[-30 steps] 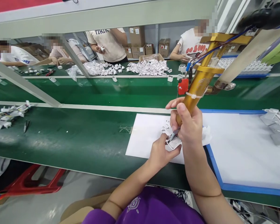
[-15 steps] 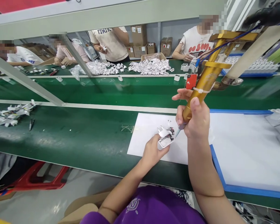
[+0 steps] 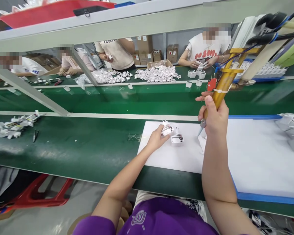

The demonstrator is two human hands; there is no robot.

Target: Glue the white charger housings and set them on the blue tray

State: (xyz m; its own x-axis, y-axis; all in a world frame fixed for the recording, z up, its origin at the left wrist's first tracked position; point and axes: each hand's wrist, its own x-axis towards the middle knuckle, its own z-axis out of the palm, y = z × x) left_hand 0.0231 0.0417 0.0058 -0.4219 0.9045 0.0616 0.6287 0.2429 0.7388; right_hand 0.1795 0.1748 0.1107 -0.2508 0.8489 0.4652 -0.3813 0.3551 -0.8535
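My left hand [image 3: 155, 138] is closed around a white plug charger housing [image 3: 167, 130], open on top with parts and wires inside and its two pins pointing away from me. Just right of it, a second open charger housing [image 3: 177, 140] stands on the white sheet [image 3: 161, 160]. In my right hand [image 3: 217, 119] is a gold glue dispenser [image 3: 222, 89], gripped below its red switch [image 3: 211, 84] and tilted. Its pale blue nozzle [image 3: 200, 130] points down over a crumpled white tissue [image 3: 202, 143], apart from both housings.
A blue-edged white tray [image 3: 264, 163] lies at right, with clear plastic pieces [image 3: 292, 130]. White parts [image 3: 17, 124] and small cutters [image 3: 35, 135] lie at left. Across the green conveyor [image 3: 137, 101], co-workers sit or stand behind piles of white plugs [image 3: 156, 74].
My left hand has moved away from me with a housing, and a second housing now stands apart on the sheet. The dispenser has shifted right, away from the housings. The view has tilted up slightly.
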